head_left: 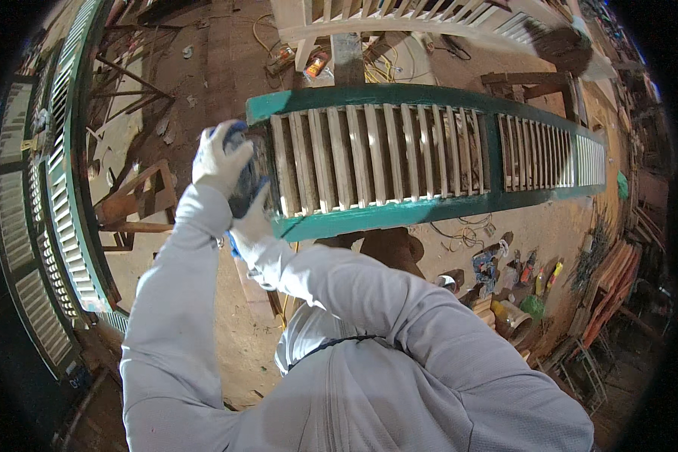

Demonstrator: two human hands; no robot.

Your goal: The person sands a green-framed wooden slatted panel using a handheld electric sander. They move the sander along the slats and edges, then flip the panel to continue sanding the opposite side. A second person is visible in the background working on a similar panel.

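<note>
A long louvred shutter (354, 220) with a green frame and bare wooden slats lies across in front of me. At its left end, both my hands are on a dark, blocky hand-held tool (247, 187), which is blurred and partly covered by my fingers, so its exact kind does not show. My left hand (220, 160), in a white and blue glove, curls over the tool's far side. Closer to me, my gloved right hand (253, 226) grips its near side. The tool meets the shutter's end rail, where the surface looks dark and worn rather than green.
More green-framed shutters (71, 173) stand on the left. A pale slatted wooden piece (399, 22) is at the far side, near an orange can (316, 65) and yellow cords (382, 69). Bottles (540, 280), a bucket (511, 320) and stacked planks (606, 301) are on the right.
</note>
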